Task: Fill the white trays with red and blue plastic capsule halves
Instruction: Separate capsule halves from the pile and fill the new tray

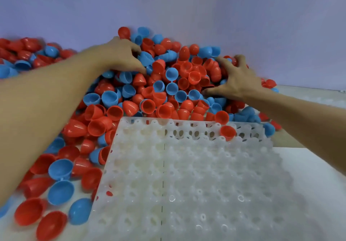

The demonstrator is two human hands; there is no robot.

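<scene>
- Plain lilac-grey wall [243,15] behind; pale, smooth tabletop [309,165] below, somewhat blurred.
- Left hand [119,55] reaches into the heap, fingers curled down around a blue capsule half [146,58], thumb low near the red pieces beside it. Grip looks like a pinch on that blue piece; the contact is partly hidden.
- Right hand [236,77] lies on the right slope of the heap, fingers spread wide and pressing on red halves; whether anything is held under the palm cannot be told.
- Heap of capsule halves [168,83]: glossy, thin-walled plastic, red and blue, egg-dome shaped, some open side up showing hollow cups, some dome up. A few blue cups sit joined in pairs by a small hinge tab.
- Heap runs along the wall and spills down the left side, touching the tray's far and left edges. Loose pieces lie near the left forearm, among them a hinged blue pair [60,180].
- White tray [187,184]: translucent, milky plastic, moulded in a grid of round cups with raised rims and small holes. A dark seam line runs front to back left of centre.
- Tray contents: one red half [227,132] sits open side up in a far-row cup; another red half [221,117] rests at the far edge just behind it. All other cups in view hold nothing.
- No legible writing or labels anywhere.
</scene>
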